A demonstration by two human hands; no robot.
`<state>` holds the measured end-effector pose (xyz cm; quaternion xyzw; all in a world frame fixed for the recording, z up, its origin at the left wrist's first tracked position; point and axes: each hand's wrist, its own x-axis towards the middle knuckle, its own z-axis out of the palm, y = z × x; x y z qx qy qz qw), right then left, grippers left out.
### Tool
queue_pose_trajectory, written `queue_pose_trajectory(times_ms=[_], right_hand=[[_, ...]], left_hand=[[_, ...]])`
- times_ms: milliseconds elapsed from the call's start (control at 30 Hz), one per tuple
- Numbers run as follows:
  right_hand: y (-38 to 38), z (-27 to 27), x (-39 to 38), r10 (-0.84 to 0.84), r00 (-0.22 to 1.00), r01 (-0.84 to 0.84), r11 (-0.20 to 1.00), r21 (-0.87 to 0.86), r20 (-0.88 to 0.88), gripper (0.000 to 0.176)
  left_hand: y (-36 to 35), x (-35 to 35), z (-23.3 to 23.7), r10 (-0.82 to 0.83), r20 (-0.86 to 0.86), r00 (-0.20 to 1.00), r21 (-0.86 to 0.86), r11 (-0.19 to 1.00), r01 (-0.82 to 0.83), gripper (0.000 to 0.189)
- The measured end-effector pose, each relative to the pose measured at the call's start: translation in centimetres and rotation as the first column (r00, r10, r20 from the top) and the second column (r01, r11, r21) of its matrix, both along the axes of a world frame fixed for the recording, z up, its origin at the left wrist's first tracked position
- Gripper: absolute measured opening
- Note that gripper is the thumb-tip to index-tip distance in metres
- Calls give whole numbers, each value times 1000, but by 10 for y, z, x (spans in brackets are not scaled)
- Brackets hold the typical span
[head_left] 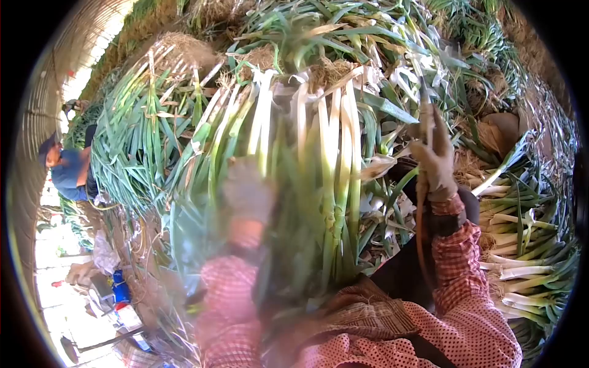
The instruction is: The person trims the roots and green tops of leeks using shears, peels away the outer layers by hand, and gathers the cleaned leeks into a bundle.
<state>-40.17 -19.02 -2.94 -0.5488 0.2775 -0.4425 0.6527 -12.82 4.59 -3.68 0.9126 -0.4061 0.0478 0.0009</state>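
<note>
My left hand (246,191), in a pale glove, is smeared by motion over the leeks in front of me; its fingers do not show clearly. Beside it lie trimmed-looking leeks (343,147) with long white stems, their roots pointing away and green leaves toward my lap. My right hand (437,161), gloved too, is raised to the right of these leeks. Its fingers close around a long, thin, stick-like thing (423,92) with a greyish narrow tip pointing away from me; I cannot tell its exact kind.
Leeks with bushy roots (153,122) are heaped at the left, and more leaves (343,30) pile up behind. Rows of leeks (521,264) lie at my right. A person (70,168) in a blue top is at the far left. A blue item (121,287) and bags lie lower left.
</note>
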Motion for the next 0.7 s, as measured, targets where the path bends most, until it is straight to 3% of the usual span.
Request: queue_pose_trajectory(times_ms=[33, 67, 100, 167, 267, 367, 400, 433, 467, 500, 533, 567, 600, 700], right_hand=[[-8, 7, -10, 7, 1000, -7, 1000, 15, -3, 94], [-10, 11, -12, -45, 999, 45, 999, -3, 11, 95], [-9, 14, -11, -92, 995, 93, 995, -21, 26, 97], [-13, 1, -17, -32, 999, 32, 999, 27, 18, 97], [-9, -3, -20, 21, 996, -12, 996, 94, -92, 97], [-7, -16, -19, 83, 994, -75, 990, 121, -70, 98], [-4, -10, -16, 92, 996, -89, 983, 159, -9, 97], [-4, -7, -16, 103, 994, -96, 984, 153, -40, 97], [-4, -5, -16, 116, 991, -105, 984, 146, -73, 97], [-6, -3, -13, 133, 986, -120, 985, 128, -102, 97], [-7, -7, -12, 141, 982, -127, 986, 110, -123, 98], [-7, -9, -12, 152, 979, -141, 986, 92, -135, 99], [-7, -11, -13, 159, 976, -151, 986, 68, -151, 99], [-1, -13, -16, 207, 961, -197, 978, 70, -186, 102]], left_hand=[[-11, -13, 4, -106, -83, 991, -106, 990, 97, 57], [-25, -30, 3, -109, -228, 968, -65, 993, 96, 51], [-40, -44, 1, -1, -342, 940, -15, 1000, -5, 48], [-66, -58, 1, 223, -523, 823, 106, 975, -196, 41], [-73, -46, -18, -10, -351, 936, 268, 957, 110, 39], [-84, 1, 20, -162, -602, 782, -96, 987, 130, 34], [-92, 24, 31, -161, -779, 606, -287, 951, -117, 35], [-96, 37, 41, -222, -893, 392, -382, 835, -396, 37], [-104, 16, 66, -49, -890, 454, -281, 843, -459, 42], [-105, 19, 50, 90, -801, 592, -87, 961, -264, 45], [-99, 29, 20, 180, -658, 732, 164, 982, -94, 48], [-97, 37, -6, 194, -478, 856, 431, 902, 36, 52], [-93, 34, -23, 232, -434, 871, 472, 881, 1, 65], [-75, 12, -43, 329, -468, 820, 316, 929, -193, 76]])
